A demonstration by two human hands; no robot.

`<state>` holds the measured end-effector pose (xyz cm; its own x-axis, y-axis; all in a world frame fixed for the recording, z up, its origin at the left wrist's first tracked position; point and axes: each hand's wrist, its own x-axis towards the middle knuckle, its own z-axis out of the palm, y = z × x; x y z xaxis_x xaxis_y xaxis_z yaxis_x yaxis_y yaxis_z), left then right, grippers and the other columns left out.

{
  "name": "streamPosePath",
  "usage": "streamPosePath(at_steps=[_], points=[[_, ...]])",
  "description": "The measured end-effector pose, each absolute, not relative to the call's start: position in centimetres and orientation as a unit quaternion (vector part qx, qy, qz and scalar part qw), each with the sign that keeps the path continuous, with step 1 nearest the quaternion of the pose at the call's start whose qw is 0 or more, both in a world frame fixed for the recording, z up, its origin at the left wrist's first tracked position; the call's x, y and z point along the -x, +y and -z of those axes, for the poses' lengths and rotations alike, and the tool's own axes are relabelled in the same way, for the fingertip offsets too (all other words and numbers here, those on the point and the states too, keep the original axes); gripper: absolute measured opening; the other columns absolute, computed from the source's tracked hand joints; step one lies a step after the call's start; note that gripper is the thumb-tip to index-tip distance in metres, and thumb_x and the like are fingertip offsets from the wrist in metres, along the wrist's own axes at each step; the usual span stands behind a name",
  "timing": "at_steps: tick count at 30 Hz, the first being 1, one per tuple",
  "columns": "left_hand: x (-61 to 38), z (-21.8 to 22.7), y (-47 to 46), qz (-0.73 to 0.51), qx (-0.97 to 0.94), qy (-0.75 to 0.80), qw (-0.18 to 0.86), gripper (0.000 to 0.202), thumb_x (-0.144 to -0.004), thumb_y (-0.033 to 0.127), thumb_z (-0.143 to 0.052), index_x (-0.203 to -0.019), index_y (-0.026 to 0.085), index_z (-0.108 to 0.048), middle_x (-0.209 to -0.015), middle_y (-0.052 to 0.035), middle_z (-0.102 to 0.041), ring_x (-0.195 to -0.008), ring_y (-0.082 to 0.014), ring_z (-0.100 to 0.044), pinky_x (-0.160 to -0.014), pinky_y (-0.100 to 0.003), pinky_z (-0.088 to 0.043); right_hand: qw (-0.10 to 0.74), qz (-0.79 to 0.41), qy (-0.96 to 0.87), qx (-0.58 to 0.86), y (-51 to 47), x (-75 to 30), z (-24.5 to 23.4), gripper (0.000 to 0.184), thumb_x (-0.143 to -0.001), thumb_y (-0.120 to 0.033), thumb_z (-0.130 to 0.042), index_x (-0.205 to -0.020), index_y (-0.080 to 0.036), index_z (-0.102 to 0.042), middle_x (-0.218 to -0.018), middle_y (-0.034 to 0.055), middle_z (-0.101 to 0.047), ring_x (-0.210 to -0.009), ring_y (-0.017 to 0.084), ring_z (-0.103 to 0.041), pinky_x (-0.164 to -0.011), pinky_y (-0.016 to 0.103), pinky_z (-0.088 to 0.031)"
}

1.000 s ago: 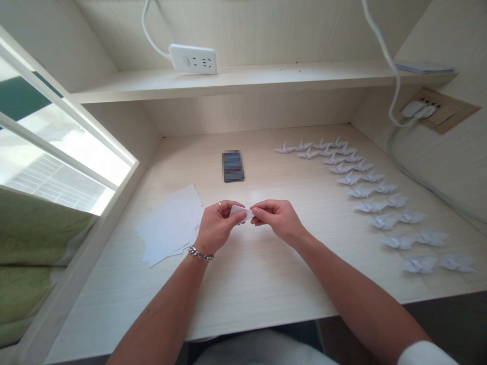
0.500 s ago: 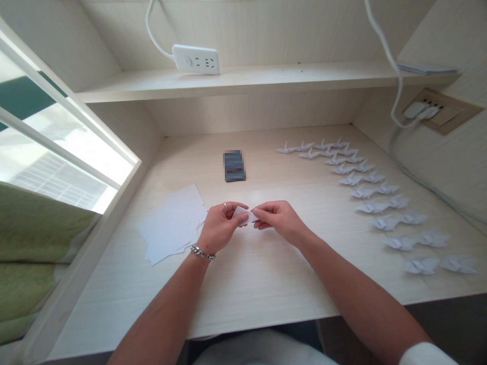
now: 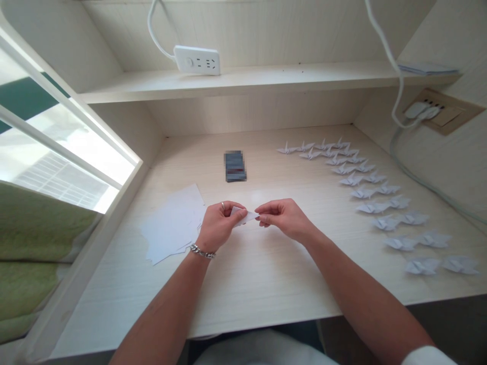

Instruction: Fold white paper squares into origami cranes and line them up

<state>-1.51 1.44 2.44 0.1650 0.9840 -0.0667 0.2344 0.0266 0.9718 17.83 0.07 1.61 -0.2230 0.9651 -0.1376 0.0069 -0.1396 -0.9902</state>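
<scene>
A small piece of folded white paper (image 3: pixel 246 216) is held above the desk, tapering to a point on its right side. My left hand (image 3: pixel 220 223) pinches its left part, with the thumb on top and the fingers behind. At the pointed end, my right hand (image 3: pixel 285 217) has thumb and fingertips closed on the tip; the fingers partly cover it. Left of my hands lies a spread pile of white paper sheets (image 3: pixel 173 223). Rows of folded white paper cranes (image 3: pixel 375 207) stand along the right side of the desk.
A dark, blurred-out rectangular object (image 3: pixel 235 166) lies beyond my hands. A white power strip (image 3: pixel 198 60) rests on the shelf (image 3: pixel 258 76). At right, a cable (image 3: pixel 397 96) hangs near a wall socket (image 3: pixel 445 111). A window and green curtain (image 3: pixel 34 258) border the left side.
My right hand has shifted slightly right, and more of the folded paper's pointed end shows between my hands. My left hand has moved slightly left.
</scene>
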Motion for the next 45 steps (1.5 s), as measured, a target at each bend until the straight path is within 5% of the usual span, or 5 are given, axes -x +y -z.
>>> streamPosePath(at_steps=[8, 22, 27, 32, 45], points=[[1.4, -2.4, 1.3, -0.384, -0.588, 0.521, 0.485, 0.021, -0.071, 0.033, -0.072, -0.077, 0.013, -0.071, -0.064, -0.0013, -0.067, -0.056, -0.0115, -0.057, -0.051, -0.022, -0.043, 0.387, -0.609, -0.500, 0.480, 0.1, -17.0, -1.1, 0.035, -0.080, -0.049, -0.063, -0.085, -0.015, -0.069, -0.075, 0.0069, -0.072, -0.065, 0.014, -0.067, -0.064, 0.028, -0.055], [1.4, -2.0, 1.3, -0.348, -0.627, 0.548, 0.431, 0.025, -0.070, 0.040, -0.071, -0.073, 0.015, -0.072, -0.051, 0.0029, -0.050, -0.050, -0.0089, -0.040, -0.047, -0.022, -0.030, 0.368, -0.526, -0.579, 0.502, -0.7, -16.3, -1.6, 0.021, -0.082, -0.035, -0.060, -0.075, -0.015, -0.065, -0.069, 0.0056, -0.069, -0.060, 0.015, -0.064, -0.057, 0.027, -0.050], [1.2, -1.9, 1.4, -0.354, -0.582, 0.512, 0.524, 0.029, -0.074, 0.042, -0.067, -0.070, 0.014, -0.070, -0.061, -0.0015, -0.062, -0.054, -0.0112, -0.049, -0.050, -0.023, -0.036, 0.374, -0.490, -0.602, 0.508, -0.6, -16.2, -1.3, 0.020, -0.083, -0.034, -0.058, -0.075, -0.016, -0.062, -0.068, 0.0044, -0.068, -0.059, 0.015, -0.062, -0.056, 0.026, -0.049], [1.3, -1.8, 1.6, -0.353, -0.564, 0.470, 0.580, 0.039, -0.082, 0.049, -0.057, -0.074, 0.014, -0.070, -0.056, 0.0007, -0.057, -0.049, -0.0086, -0.043, -0.047, -0.022, -0.032, 0.374, -0.481, -0.607, 0.510, -0.5, -16.6, -1.4, 0.018, -0.083, -0.032, -0.059, -0.075, -0.016, -0.063, -0.066, 0.0037, -0.067, -0.058, 0.014, -0.062, -0.056, 0.026, -0.048], [1.2, -2.0, 1.1, -0.356, -0.623, 0.493, 0.492, 0.027, -0.077, 0.041, -0.065, -0.076, 0.014, -0.069, -0.070, -0.0033, -0.067, -0.063, -0.0132, -0.056, -0.058, -0.023, -0.043, 0.389, -0.457, -0.624, 0.499, -0.4, -16.5, -0.7, 0.017, -0.083, -0.033, -0.058, -0.077, -0.018, -0.063, -0.071, 0.0010, -0.063, -0.066, 0.014, -0.059, -0.060, 0.026, -0.048]])
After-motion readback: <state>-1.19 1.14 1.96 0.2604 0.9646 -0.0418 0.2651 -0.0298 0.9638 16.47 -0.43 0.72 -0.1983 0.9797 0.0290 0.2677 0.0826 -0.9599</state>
